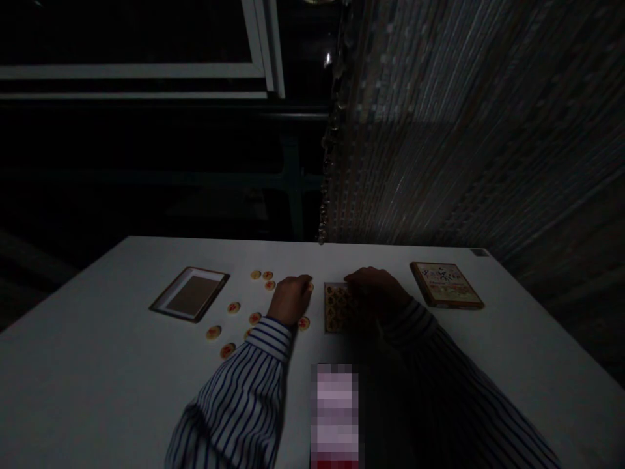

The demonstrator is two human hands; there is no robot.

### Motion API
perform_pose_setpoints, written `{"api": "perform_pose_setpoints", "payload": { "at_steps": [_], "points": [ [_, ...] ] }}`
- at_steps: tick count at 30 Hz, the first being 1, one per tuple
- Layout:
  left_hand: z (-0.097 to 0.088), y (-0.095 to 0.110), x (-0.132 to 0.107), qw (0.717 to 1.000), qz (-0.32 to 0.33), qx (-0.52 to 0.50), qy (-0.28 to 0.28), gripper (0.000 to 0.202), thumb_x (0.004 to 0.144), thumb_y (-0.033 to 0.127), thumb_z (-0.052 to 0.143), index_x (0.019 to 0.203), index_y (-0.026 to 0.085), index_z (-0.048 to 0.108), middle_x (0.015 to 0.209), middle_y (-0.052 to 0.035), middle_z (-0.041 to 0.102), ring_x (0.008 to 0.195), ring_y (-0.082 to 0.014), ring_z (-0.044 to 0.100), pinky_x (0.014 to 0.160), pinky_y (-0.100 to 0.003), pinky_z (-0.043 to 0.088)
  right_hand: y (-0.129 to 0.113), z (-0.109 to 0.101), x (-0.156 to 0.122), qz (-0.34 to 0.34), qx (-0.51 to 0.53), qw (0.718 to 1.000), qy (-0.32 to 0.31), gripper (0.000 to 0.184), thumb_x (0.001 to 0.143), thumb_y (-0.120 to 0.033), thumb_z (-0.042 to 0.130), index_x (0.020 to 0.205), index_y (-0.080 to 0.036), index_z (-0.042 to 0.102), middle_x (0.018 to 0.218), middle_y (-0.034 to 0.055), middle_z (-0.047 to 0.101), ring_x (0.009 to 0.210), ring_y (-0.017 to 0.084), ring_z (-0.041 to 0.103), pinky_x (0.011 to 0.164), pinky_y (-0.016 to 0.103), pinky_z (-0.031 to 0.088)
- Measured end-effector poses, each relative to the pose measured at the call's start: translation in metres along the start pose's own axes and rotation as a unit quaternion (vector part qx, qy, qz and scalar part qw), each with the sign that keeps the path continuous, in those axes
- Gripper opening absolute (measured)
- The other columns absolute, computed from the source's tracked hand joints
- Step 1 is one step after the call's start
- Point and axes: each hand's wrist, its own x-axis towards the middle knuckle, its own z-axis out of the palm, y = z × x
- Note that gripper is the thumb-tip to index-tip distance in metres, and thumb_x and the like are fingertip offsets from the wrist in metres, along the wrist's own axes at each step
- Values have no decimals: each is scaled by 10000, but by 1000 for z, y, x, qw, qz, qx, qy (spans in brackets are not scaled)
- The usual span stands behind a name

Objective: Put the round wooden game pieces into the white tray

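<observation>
Low over the white table, my left hand is closed, its fingertips at a round Chinese chess piece that shows only in part. More round pieces with red characters, such as one piece, lie scattered left of it and one piece sits just below it. My right hand is curled over the right part of a shallow box filled with rows of pieces. Its fingers point left at the box's upper edge; shadow hides what they grip, if anything.
An open box lid or tray lies at the left of the table. At the right rests a flat printed box. Behind the table hang a bead-and-string curtain and a dark window frame. A blurred patch covers the bottom middle.
</observation>
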Motion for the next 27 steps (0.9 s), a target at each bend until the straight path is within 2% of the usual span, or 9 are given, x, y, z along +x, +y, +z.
{"api": "perform_pose_setpoints", "payload": {
  "at_steps": [6, 12, 16, 22, 27],
  "points": [
    [-15, 7, 2, 999, -2, -21, 37, 290, 791, 254, 463, 1052, 172, 559, 953, -92, 642, 896, -217, 576, 810, -334, 432, -1, -1, -1, -4, 2, 1000, 10, 261, 782, -243, 459, 989, -195, 611, 954, 77, 637, 849, 192, 568, 725, 309, 410],
    [-28, 17, 2, 993, 8, -87, 84, 307, 800, 284, 469, 1074, 169, 545, 1036, -88, 614, 959, -210, 555, 859, -346, 424, -1, 2, 0, -6, 7, 1000, 11, 251, 769, -224, 484, 980, -195, 618, 924, 72, 647, 830, 189, 579, 720, 304, 424],
    [-34, 25, 2, 986, 14, -133, 101, 295, 791, 271, 491, 1068, 183, 541, 1042, -70, 606, 976, -195, 547, 864, -341, 424, 0, 4, -1, -3, 14, 999, 36, 239, 783, -240, 469, 962, -192, 620, 903, 72, 651, 806, 183, 582, 723, 307, 429],
    [-43, 40, 0, 977, 50, -163, 126, 277, 782, 238, 520, 1053, 189, 539, 1018, -53, 610, 951, -170, 555, 856, -324, 430, -8, 0, -1, 10, 126, 988, 90, 221, 795, -226, 435, 893, -154, 620, 865, 86, 661, 795, 166, 596, 735, 293, 451],
    [-47, 55, -2, 972, 92, -177, 126, 284, 773, 214, 538, 1056, 187, 525, 1019, -58, 605, 959, -166, 549, 848, -332, 440, -17, -7, -2, 49, 283, 950, 121, 191, 798, -295, 454, 868, -196, 602, 800, 30, 670, 710, 136, 613, 635, 251, 482]
  ]
}}
